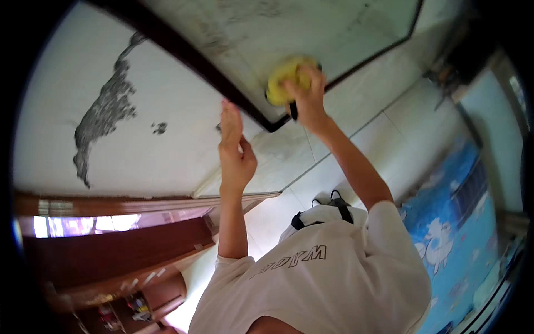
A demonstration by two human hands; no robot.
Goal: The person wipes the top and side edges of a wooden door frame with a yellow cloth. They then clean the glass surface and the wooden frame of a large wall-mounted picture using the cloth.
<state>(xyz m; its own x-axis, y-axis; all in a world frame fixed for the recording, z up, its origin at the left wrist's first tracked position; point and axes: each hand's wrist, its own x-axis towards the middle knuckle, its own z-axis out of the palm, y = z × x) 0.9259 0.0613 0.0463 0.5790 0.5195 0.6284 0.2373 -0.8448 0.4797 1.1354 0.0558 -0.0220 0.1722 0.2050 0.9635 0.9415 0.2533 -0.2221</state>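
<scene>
Two hands [236, 150], one yellow sponge [283, 78]

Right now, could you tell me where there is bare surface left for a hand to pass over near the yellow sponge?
The glass pane is bare above and right of the yellow sponge, which the right hand presses on. It is crowded at the dark frame, where the left hand rests. The white wall right of the peeled paint patch is free.

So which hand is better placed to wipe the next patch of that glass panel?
Right, probably. The right hand already grips the yellow sponge against the glass panel, just inside its dark frame. The left hand is open and empty, outside the frame.
</scene>
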